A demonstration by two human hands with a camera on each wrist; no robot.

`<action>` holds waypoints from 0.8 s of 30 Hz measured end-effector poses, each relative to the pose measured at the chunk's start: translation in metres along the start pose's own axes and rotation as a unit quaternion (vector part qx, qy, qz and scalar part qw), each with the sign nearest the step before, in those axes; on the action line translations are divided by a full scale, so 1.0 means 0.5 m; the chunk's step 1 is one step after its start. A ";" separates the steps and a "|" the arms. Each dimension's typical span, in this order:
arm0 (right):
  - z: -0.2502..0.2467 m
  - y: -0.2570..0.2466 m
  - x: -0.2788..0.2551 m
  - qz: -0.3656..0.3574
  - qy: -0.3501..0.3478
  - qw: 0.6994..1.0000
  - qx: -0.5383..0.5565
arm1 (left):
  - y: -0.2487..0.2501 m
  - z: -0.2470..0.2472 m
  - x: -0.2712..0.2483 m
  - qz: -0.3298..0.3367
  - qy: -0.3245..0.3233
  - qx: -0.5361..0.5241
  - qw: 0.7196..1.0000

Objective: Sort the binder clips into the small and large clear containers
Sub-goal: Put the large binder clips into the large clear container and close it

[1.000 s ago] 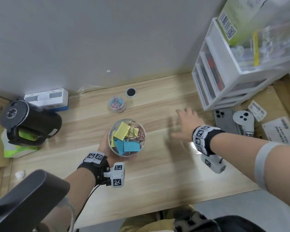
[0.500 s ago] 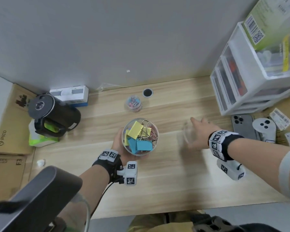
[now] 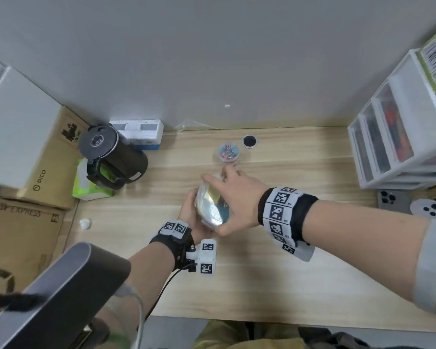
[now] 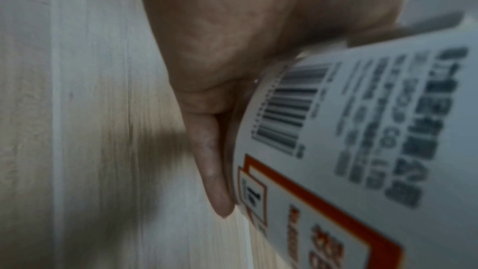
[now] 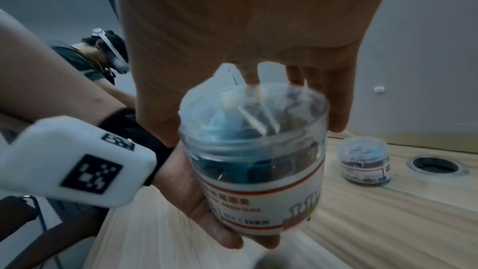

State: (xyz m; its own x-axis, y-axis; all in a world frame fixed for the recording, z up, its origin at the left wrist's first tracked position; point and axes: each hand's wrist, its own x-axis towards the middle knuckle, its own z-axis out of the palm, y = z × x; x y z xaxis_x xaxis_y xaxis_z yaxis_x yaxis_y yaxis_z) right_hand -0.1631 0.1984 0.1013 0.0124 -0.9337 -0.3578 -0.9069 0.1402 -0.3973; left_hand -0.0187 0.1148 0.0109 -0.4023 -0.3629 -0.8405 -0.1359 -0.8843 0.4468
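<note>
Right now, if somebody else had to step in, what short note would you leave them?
Left hand: grips the large clear container from below, above the desk.
Right hand: fingers hold the clear lid over its mouth; whether it is seated, I cannot tell.
Small clear container: farther back on the desk, with clips inside.
Done: yellow and blue clips sit in the large container; no loose clips show.
Left: probably seat the lid and set the container down.

Right hand caps the lid on the large container, cradled by the left hand
</note>
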 end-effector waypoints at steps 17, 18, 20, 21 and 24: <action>0.009 0.023 0.056 0.301 0.031 0.941 0.152 | 0.014 0.027 0.006 -0.004 -0.053 0.005 0.999; 0.010 0.026 0.062 0.314 0.019 0.935 0.164 | 0.016 0.027 0.007 -0.005 -0.053 0.005 0.999; 0.008 0.035 0.063 0.311 -0.019 0.929 0.200 | 0.022 0.027 0.007 0.000 -0.048 0.009 0.999; 0.004 0.039 0.057 0.303 -0.045 0.927 0.217 | 0.025 0.024 0.008 0.002 -0.045 0.010 0.999; -0.004 0.055 0.042 0.274 -0.081 0.931 0.227 | 0.033 0.023 0.010 -0.007 -0.049 0.022 0.999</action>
State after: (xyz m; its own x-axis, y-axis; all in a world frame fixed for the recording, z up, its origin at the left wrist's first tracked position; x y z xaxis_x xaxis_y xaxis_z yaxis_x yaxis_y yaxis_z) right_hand -0.1889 0.1819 0.0844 -0.3037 -0.6240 -0.7199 -0.5240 0.7405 -0.4208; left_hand -0.0332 0.1019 0.0176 -0.4869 -0.3172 -0.8138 -0.1808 -0.8749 0.4492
